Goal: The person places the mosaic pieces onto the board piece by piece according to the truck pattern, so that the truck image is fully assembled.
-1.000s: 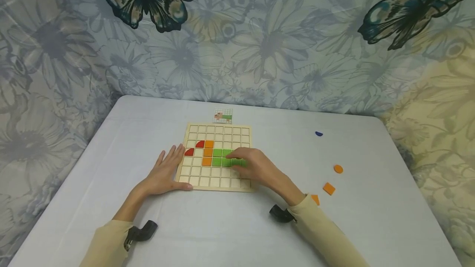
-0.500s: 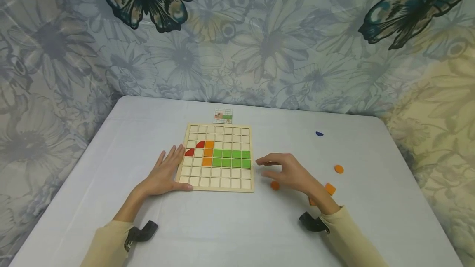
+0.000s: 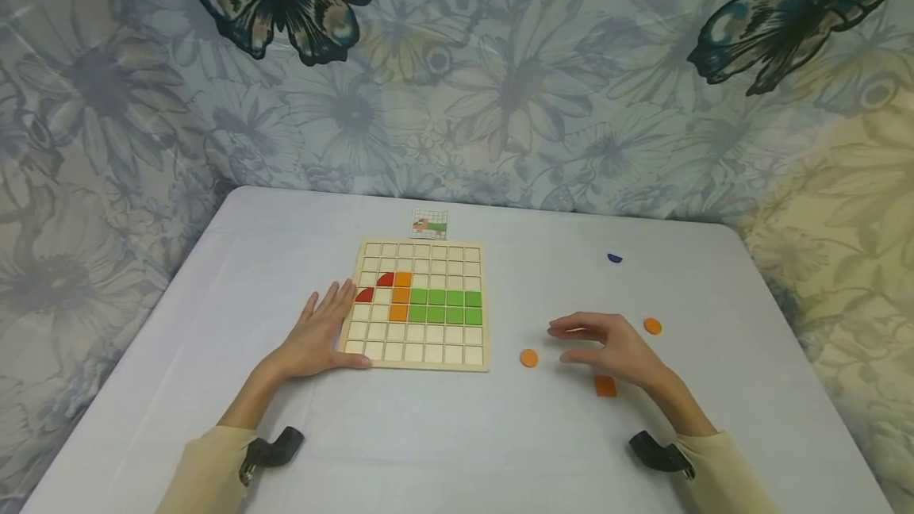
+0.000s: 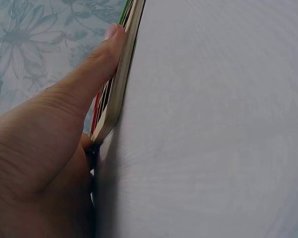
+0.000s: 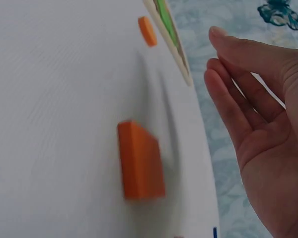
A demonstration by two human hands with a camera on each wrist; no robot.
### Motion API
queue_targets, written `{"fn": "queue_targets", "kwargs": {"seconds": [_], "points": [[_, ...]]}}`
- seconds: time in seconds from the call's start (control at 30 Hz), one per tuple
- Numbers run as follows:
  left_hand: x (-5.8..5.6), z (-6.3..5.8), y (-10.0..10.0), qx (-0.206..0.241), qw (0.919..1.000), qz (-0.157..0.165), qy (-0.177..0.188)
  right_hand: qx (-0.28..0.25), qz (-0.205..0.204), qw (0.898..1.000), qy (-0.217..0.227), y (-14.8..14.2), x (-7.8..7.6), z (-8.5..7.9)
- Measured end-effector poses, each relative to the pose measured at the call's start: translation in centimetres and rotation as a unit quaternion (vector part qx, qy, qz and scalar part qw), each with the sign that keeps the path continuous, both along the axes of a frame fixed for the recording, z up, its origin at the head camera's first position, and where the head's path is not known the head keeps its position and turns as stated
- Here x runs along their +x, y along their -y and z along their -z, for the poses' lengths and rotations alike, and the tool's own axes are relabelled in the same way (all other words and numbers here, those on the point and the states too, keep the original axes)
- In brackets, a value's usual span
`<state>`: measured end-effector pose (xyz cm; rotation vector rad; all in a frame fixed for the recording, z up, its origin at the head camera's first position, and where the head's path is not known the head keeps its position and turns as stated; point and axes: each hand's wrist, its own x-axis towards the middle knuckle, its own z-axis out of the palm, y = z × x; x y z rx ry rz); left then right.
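Well left of the grid board (image 3: pixel 426 351), catching flower-printed wall (image 3: pixel 107 93) in blue-grey, then, high behind the board and leftward, a dark butterfly print (image 3: pixel 278 6). Below that, on to a smooth white table (image 3: pixel 286 236), rounded at its far corners. In from the board's near left with a beige sleeve (image 3: pixel 207 470), and resting the left hand (image 3: pixel 314 335) against the board's left side: fingers straight and fanned, unclenched, thumb along the near edge.

Across the board now, flat on the table: spotting two red quarter-circles (image 3: pixel 365 295) leftmost, three orange squares (image 3: pixel 401 297) in a column, eight green squares (image 3: pixel 437 314) in two rows out to the right side. Just beyond the far edge, seeing a patterned card (image 3: pixel 430 225).

Right of the board, passing an orange disc (image 3: pixel 528 358), then a loose orange tile (image 3: pixel 605 386). Hovering there with the right hand (image 3: pixel 610 346), fingers gently bent, released, grasping nothing. Farther right of the board, picking out a blue half-disc (image 3: pixel 614 258) and a second orange disc (image 3: pixel 653 327). Ending well right, with another butterfly (image 3: pixel 793 18) above yellower wall.
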<state>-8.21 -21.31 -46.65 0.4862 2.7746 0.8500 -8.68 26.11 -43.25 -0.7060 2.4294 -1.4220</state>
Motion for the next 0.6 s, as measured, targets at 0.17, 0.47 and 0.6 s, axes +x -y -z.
{"fn": "queue_targets", "kwargs": {"seconds": [0.17,0.47,0.6], "points": [[0.0,0.2,0.0,0.001,1.0000,0.003,-0.001,-0.002,0.018,1.000,0.009,-1.7,1.0,0.5],[0.0,0.2,0.0,0.000,1.0000,0.005,-0.002,-0.002,0.018,1.000,-0.024,-4.0,2.7,1.2],[0.0,0.1,0.2,-0.002,1.0000,0.002,-0.001,-0.005,0.024,0.999,-0.028,-4.8,3.1,1.5]]}}
